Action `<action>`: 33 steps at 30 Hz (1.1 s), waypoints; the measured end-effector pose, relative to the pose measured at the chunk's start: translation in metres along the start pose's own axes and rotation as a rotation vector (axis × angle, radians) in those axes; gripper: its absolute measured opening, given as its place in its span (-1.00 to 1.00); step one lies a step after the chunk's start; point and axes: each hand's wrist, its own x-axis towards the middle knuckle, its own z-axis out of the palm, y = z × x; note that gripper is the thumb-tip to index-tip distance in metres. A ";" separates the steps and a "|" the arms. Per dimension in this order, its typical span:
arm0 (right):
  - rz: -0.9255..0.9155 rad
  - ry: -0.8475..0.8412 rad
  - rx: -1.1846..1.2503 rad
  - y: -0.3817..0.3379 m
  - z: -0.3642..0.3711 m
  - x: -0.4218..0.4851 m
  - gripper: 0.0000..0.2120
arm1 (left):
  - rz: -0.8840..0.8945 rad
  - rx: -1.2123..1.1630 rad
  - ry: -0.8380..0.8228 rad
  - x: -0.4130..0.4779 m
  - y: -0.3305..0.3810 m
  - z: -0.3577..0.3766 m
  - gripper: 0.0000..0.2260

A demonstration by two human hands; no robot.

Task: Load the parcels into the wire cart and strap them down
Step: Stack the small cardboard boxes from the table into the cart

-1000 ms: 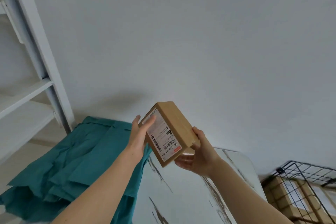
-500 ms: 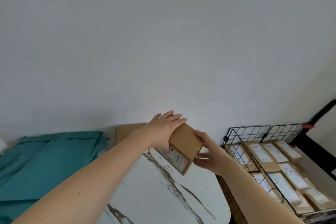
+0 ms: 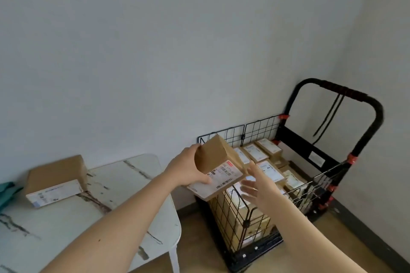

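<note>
My left hand [image 3: 188,170] grips a small brown cardboard parcel [image 3: 218,165] with a white shipping label, held just above the near left corner of the black wire cart [image 3: 239,217]. My right hand [image 3: 258,184] hovers beside the parcel's right end with fingers spread, not touching it. Several labelled parcels [image 3: 268,150] fill the cart almost to its rim. A black strap [image 3: 328,115] hangs from the cart's handle [image 3: 346,92].
A larger cardboard box [image 3: 55,180] lies on the white marble-pattern table [image 3: 124,206] at the left. A bit of teal cloth [image 3: 6,190] shows at the far left edge. The cart stands in a corner between two walls, on a wooden floor.
The view swung right and the cart came into full view. The parcel moved right over the cart's corner. My right hand let go of it and opened.
</note>
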 end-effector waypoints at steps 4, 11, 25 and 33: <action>0.008 0.002 0.016 -0.015 -0.057 0.015 -0.65 | -0.081 -0.276 -0.067 0.033 0.042 0.046 -0.18; 0.036 -0.023 0.042 -0.036 -0.098 0.070 -0.66 | -0.276 -0.623 -0.198 0.099 0.074 0.093 -0.27; 0.196 0.195 -0.021 -0.134 -0.152 0.227 -0.73 | -0.372 -0.770 -0.431 0.291 0.124 0.163 -0.45; 0.251 0.203 -0.136 -0.152 -0.216 0.326 -0.73 | -0.473 -0.709 -0.520 0.372 0.158 0.216 -0.12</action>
